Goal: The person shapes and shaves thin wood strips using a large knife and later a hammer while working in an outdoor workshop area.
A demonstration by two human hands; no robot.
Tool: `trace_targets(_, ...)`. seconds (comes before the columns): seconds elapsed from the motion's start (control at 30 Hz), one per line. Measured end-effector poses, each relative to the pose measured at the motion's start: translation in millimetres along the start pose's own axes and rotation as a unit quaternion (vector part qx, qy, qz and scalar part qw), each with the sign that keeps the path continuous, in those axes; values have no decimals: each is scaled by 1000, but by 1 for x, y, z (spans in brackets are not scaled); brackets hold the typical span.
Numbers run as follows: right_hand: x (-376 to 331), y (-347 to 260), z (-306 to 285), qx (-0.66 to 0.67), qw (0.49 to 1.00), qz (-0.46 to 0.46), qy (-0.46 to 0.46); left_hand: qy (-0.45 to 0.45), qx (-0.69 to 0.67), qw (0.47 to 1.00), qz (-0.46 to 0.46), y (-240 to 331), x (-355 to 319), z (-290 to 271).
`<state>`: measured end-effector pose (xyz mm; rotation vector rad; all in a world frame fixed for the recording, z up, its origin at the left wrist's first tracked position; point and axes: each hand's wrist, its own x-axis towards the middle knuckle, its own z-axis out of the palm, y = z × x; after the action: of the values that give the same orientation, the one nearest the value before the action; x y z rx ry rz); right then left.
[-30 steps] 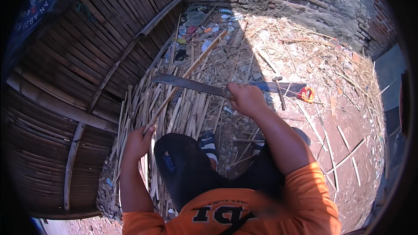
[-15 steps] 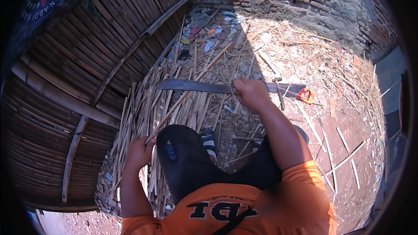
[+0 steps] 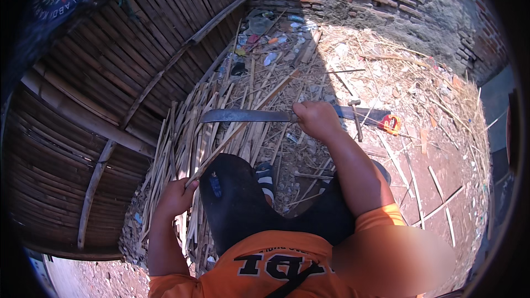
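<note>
We have brought our left hand [image 3: 175, 197] closed onto a bamboo strip [image 3: 243, 126] from the pile's near edge, while our right hand [image 3: 317, 120] stays clamped on the machete [image 3: 245, 116], blade across it.

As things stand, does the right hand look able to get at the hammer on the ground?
Probably yes, but not freely: the hammer lies just beside the right hand with nothing between, yet that hand is closed on the machete.
</note>
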<state>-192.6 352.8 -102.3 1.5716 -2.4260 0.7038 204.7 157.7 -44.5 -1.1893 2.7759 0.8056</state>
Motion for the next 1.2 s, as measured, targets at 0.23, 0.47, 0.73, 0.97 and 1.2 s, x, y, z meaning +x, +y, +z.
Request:
trace_targets(0.23, -11, 111, -3, 133, 902, 365, 188, 25, -17, 998, -49, -27, -43, -27)
trace_targets(0.47, -10, 63, -28, 180, 917, 248, 255, 46, -71, 996, -13, -29, -36, -6)
trace_targets(0.73, -17, -37, -18, 66, 988, -132, 47, -24, -179, 983, -6, -2, -8, 12)
trace_targets(0.97, -6, -4, -11, 50, 997, -24, 51, -7, -115, 993, 22, 4, -8, 20)
trace_targets(1.2, -16, -36, -2, 53, 993, -109, -2, -4, -169, 986, -6, 22, 1, 31)
